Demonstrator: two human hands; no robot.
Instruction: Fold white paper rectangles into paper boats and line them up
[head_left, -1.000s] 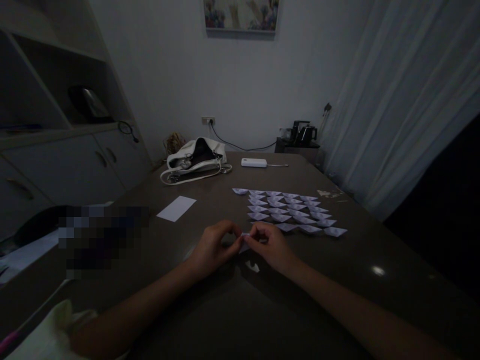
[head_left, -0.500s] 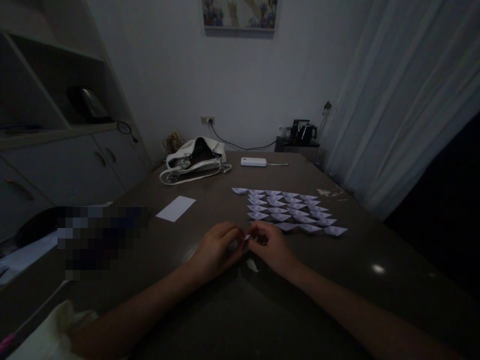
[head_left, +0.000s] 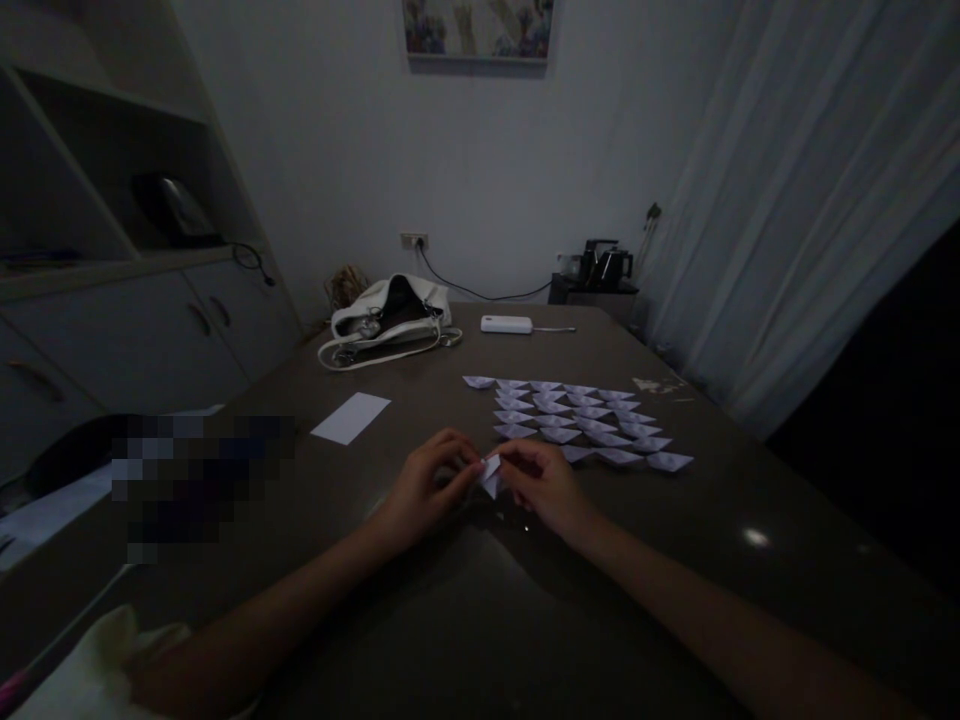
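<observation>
Between my two hands is a small folded white paper, held above the dark table. My left hand pinches its left edge with thumb and fingertips. On the other side my right hand grips the right edge, fingers curled. Just beyond the right hand, several folded paper boats stand in rows, the nearest ones partly hidden by that hand. Flat on the table to the left lies a stack or sheet of white paper.
A white handbag sits at the table's far left. Right of it lies a white power bank-like device with a short cable. A blurred patch covers items at the left edge. A black kettle stands beyond the table.
The folded paper has turned so that more of it shows, with a point hanging downward. Both hands have shifted slightly, and the left hand's fingers have moved a little away from the right's.
</observation>
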